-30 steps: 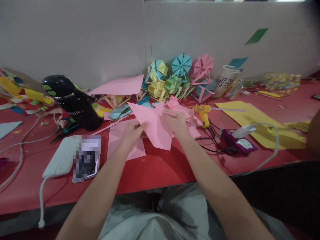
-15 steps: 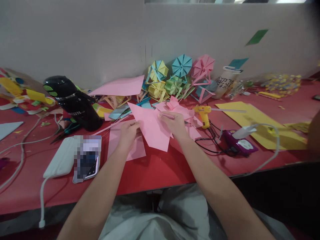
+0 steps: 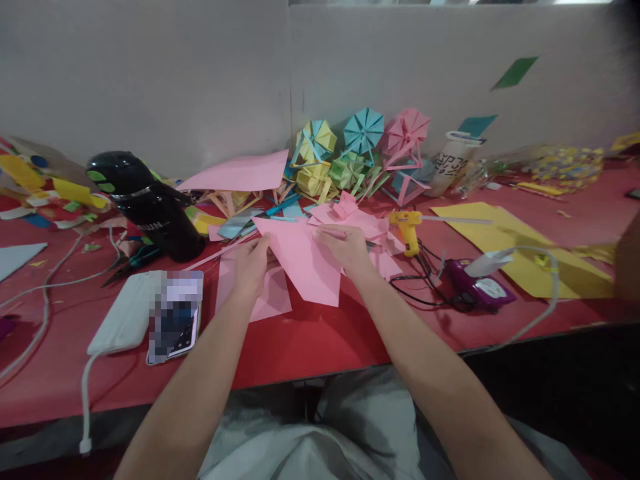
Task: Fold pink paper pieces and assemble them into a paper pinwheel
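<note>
A pink paper sheet (image 3: 309, 267) is held up at a tilt over the red table, between my two hands. My left hand (image 3: 254, 261) pinches its left edge. At its upper right edge, my right hand (image 3: 346, 248) has its fingers closed on the sheet. Another pink sheet (image 3: 273, 300) lies flat beneath, partly hidden by the held one. Folded pink paper pieces (image 3: 357, 219) lie just behind my right hand.
A black bottle (image 3: 160, 223), a white power bank (image 3: 125, 313) and a phone (image 3: 175, 320) stand or lie left. Folded paper umbrellas (image 3: 364, 133) line the back. Right are a yellow glue gun (image 3: 409, 230), a purple device (image 3: 480, 287) and yellow paper (image 3: 530, 257).
The held sheet has tilted, its upper left corner dropping and its lower edge shifting slightly right. My left hand has moved a little left; my right hand has barely moved.
</note>
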`<state>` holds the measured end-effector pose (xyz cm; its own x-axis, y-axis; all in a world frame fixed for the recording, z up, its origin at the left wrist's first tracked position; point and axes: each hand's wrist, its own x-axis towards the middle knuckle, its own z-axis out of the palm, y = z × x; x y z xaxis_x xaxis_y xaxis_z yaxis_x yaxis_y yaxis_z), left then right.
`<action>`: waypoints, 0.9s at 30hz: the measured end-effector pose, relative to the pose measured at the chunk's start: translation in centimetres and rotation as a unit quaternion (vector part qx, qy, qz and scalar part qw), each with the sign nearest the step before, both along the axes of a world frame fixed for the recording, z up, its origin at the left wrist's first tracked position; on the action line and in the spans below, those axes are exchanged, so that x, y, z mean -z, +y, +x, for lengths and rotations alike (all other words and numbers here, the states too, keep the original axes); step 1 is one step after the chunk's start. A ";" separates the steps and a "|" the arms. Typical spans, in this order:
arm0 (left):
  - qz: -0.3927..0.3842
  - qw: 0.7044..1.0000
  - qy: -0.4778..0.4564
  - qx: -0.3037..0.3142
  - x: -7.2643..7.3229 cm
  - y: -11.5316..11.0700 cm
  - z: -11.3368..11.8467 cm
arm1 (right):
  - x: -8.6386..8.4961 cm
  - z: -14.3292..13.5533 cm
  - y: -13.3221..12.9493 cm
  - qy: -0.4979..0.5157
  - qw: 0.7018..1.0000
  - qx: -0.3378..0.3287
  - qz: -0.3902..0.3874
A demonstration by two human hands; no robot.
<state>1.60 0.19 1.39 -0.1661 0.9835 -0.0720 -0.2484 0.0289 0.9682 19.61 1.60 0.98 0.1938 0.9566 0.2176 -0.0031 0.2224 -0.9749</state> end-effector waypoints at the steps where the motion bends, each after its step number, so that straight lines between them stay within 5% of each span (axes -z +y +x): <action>1: 0.011 1.000 0.001 -0.007 0.0 0.1 0.0 | 0.0 0.0 0.0 0.004 1.000 -0.003 -0.005; 5: 0.066 0.998 0.006 -0.011 0.0 0.3 -0.2 | 0.1 -0.1 0.0 0.026 0.999 -0.019 -0.031; 12: 0.022 0.999 0.001 -0.046 -0.3 0.6 -0.5 | -0.1 0.0 -0.2 -0.007 1.000 -0.017 -0.020; 27: 0.058 0.990 -0.006 -0.129 -0.8 1.1 -1.2 | -0.6 -0.5 -0.9 -0.001 0.997 -0.047 -0.055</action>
